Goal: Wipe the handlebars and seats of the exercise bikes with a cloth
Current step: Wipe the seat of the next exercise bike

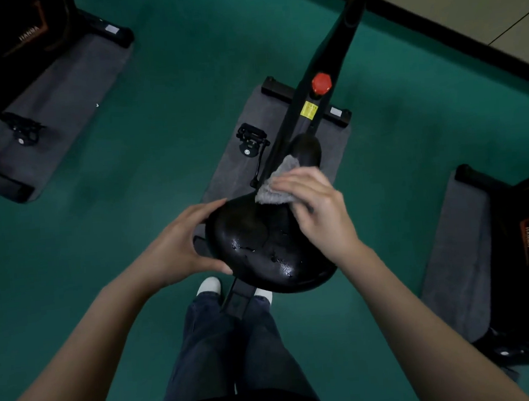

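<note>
A black bike seat [260, 244] fills the middle of the view, its wide rear glistening with wet drops. My left hand [181, 240] grips the seat's left edge, fingers curled round the rim. My right hand [317, 209] holds a grey cloth [274, 184] and presses it on the seat's narrow front part. The seat's nose [306, 150] shows beyond the cloth. The bike's black frame [334, 54] runs up and away toward the handlebars, which are out of view.
A red knob [321, 83] and yellow sticker [309, 110] sit on the frame. A pedal [251, 138] hangs left of it over a grey mat [233, 171]. Other bikes stand at far left [1, 40] and right [524, 260]. Green floor [171, 91] lies between; my shoes [209, 285] stand below the seat.
</note>
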Action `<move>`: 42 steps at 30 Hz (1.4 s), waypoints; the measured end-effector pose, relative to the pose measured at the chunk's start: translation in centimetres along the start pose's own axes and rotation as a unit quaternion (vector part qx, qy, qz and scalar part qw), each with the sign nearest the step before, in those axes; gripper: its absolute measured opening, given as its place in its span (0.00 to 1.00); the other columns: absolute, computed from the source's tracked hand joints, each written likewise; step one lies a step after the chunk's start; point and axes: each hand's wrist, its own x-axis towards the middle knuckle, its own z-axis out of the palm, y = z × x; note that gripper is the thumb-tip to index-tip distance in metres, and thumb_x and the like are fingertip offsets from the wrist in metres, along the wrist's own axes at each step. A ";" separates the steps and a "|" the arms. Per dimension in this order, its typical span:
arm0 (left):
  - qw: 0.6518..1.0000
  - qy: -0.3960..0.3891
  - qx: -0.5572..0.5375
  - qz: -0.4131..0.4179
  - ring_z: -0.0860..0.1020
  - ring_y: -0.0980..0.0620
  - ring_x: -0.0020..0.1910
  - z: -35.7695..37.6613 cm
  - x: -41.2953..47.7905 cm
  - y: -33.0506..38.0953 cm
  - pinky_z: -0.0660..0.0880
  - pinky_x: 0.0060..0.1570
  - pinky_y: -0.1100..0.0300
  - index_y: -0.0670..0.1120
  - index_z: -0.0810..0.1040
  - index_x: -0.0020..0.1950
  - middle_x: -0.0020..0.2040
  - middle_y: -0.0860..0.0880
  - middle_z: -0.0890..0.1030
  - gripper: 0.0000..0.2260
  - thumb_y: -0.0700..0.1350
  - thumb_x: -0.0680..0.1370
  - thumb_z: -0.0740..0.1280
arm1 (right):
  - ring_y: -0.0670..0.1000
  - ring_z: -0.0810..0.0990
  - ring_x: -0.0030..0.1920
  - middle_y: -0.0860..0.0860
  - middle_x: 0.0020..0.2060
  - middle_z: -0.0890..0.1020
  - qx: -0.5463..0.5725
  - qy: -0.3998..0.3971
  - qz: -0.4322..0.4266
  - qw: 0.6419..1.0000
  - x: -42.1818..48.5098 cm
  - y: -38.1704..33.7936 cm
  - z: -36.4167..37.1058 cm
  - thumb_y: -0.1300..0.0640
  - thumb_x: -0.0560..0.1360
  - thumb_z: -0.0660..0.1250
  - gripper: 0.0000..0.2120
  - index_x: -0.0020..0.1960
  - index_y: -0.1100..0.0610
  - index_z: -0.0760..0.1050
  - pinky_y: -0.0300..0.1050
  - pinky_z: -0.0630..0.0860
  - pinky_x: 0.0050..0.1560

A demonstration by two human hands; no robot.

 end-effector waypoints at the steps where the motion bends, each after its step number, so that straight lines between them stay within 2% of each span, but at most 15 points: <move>1: 1.000 0.000 0.001 0.000 0.64 0.78 0.58 0.0 0.0 0.0 0.58 0.55 0.83 0.64 0.62 0.69 0.62 0.69 0.66 0.46 0.57 0.54 0.79 | 0.58 0.77 0.55 0.56 0.50 0.83 -0.010 0.015 0.013 1.000 1.0 0.5 -0.1 0.78 0.69 0.63 0.17 0.53 0.66 0.81 0.55 0.74 0.60; 5: 1.000 0.005 0.004 0.005 0.63 0.79 0.58 0.0 0.1 -0.2 0.57 0.55 0.84 0.61 0.64 0.69 0.62 0.68 0.66 0.46 0.55 0.54 0.80 | 0.57 0.77 0.55 0.55 0.50 0.83 -0.025 0.056 0.052 0.997 2.9 0.5 0.6 0.79 0.67 0.62 0.20 0.53 0.64 0.81 0.52 0.73 0.60; 9: 1.000 0.008 0.006 0.014 0.63 0.79 0.58 0.0 0.1 0.0 0.58 0.57 0.82 0.59 0.64 0.69 0.62 0.66 0.67 0.46 0.53 0.54 0.81 | 0.58 0.77 0.56 0.55 0.50 0.83 -0.029 -0.015 0.000 0.999 1.5 0.3 0.6 0.78 0.68 0.63 0.18 0.52 0.65 0.81 0.57 0.72 0.60; 12: 1.000 0.008 0.011 0.018 0.63 0.79 0.58 0.0 0.2 0.1 0.57 0.57 0.82 0.58 0.64 0.70 0.62 0.66 0.67 0.46 0.54 0.54 0.80 | 0.59 0.76 0.56 0.56 0.50 0.83 -0.060 -0.027 0.026 0.998 3.9 1.3 -0.4 0.75 0.70 0.64 0.17 0.54 0.64 0.81 0.55 0.71 0.61; 18: 1.000 0.007 0.013 0.018 0.64 0.77 0.59 0.0 0.1 -0.1 0.58 0.56 0.82 0.62 0.63 0.69 0.62 0.67 0.67 0.46 0.58 0.54 0.79 | 0.55 0.74 0.55 0.55 0.49 0.81 -0.085 -0.036 0.133 0.987 8.4 2.5 -1.6 0.68 0.75 0.61 0.13 0.55 0.60 0.80 0.36 0.64 0.49; 20: 1.000 0.008 0.011 0.017 0.65 0.76 0.60 0.0 0.1 -0.2 0.58 0.57 0.82 0.64 0.63 0.68 0.62 0.68 0.67 0.45 0.58 0.54 0.79 | 0.55 0.73 0.56 0.56 0.49 0.80 -0.101 -0.079 0.102 0.986 7.7 1.9 -1.4 0.70 0.73 0.61 0.14 0.54 0.60 0.79 0.42 0.67 0.55; 22: 1.000 0.010 0.009 0.020 0.65 0.75 0.60 0.0 0.1 -0.2 0.58 0.57 0.82 0.65 0.62 0.68 0.63 0.67 0.67 0.45 0.58 0.54 0.79 | 0.56 0.73 0.55 0.56 0.48 0.80 -0.136 -0.161 0.018 0.977 6.4 0.9 -1.0 0.72 0.72 0.61 0.15 0.54 0.61 0.79 0.47 0.66 0.60; 24: 1.000 0.008 0.013 0.022 0.65 0.74 0.61 0.1 0.1 -0.3 0.58 0.57 0.81 0.65 0.62 0.68 0.63 0.67 0.67 0.45 0.59 0.55 0.79 | 0.56 0.73 0.55 0.55 0.47 0.81 -0.158 -0.247 -0.036 0.955 6.4 0.6 -1.0 0.71 0.72 0.62 0.15 0.54 0.61 0.79 0.46 0.64 0.60; 26: 1.000 0.008 0.013 0.020 0.66 0.73 0.62 0.1 0.1 -0.4 0.59 0.58 0.81 0.65 0.63 0.69 0.63 0.66 0.68 0.45 0.60 0.55 0.79 | 0.55 0.73 0.55 0.54 0.48 0.81 -0.157 -0.276 -0.033 0.948 7.8 1.3 -1.5 0.69 0.73 0.62 0.13 0.54 0.58 0.79 0.47 0.64 0.59; 29: 1.000 0.014 0.015 0.022 0.67 0.71 0.62 0.1 0.2 -0.7 0.60 0.59 0.80 0.64 0.63 0.69 0.64 0.64 0.69 0.46 0.59 0.55 0.79 | 0.56 0.73 0.54 0.54 0.49 0.81 -0.133 -0.199 0.034 0.970 8.9 2.7 -1.8 0.67 0.75 0.61 0.13 0.54 0.58 0.78 0.47 0.68 0.58; 31: 1.000 0.014 0.013 0.022 0.67 0.70 0.62 0.2 0.1 -0.9 0.59 0.59 0.80 0.65 0.63 0.69 0.64 0.64 0.69 0.46 0.59 0.55 0.79 | 0.54 0.74 0.54 0.52 0.48 0.81 -0.046 -0.052 0.095 0.993 7.8 2.7 -1.5 0.68 0.74 0.62 0.12 0.54 0.61 0.79 0.37 0.68 0.56; 34: 1.000 0.015 0.010 0.022 0.67 0.70 0.62 0.2 0.2 -1.1 0.60 0.59 0.79 0.68 0.63 0.69 0.64 0.66 0.69 0.45 0.60 0.54 0.79 | 0.50 0.76 0.56 0.43 0.48 0.78 0.063 0.131 0.149 0.978 4.6 1.6 0.0 0.72 0.72 0.63 0.14 0.54 0.62 0.80 0.29 0.66 0.59; 36: 1.000 0.015 0.008 0.023 0.67 0.70 0.62 0.3 0.3 -1.3 0.60 0.59 0.80 0.68 0.63 0.69 0.63 0.67 0.68 0.45 0.60 0.55 0.79 | 0.49 0.76 0.57 0.41 0.51 0.77 0.111 0.179 0.174 0.962 3.2 1.6 0.8 0.72 0.73 0.63 0.14 0.55 0.62 0.79 0.33 0.68 0.62; 38: 1.000 0.016 0.008 0.024 0.67 0.69 0.63 0.3 0.3 -1.4 0.60 0.59 0.79 0.68 0.63 0.69 0.64 0.66 0.69 0.45 0.60 0.55 0.79 | 0.48 0.77 0.56 0.49 0.51 0.80 0.162 0.200 0.224 0.940 3.3 2.1 0.9 0.71 0.75 0.63 0.12 0.55 0.61 0.78 0.37 0.70 0.62; 42: 0.999 0.020 0.009 0.038 0.67 0.70 0.63 0.3 0.3 -1.3 0.60 0.59 0.80 0.68 0.63 0.68 0.64 0.66 0.69 0.45 0.61 0.55 0.78 | 0.41 0.75 0.42 0.47 0.40 0.78 0.223 0.231 0.305 0.896 4.8 3.3 0.3 0.68 0.78 0.60 0.07 0.53 0.62 0.75 0.33 0.71 0.48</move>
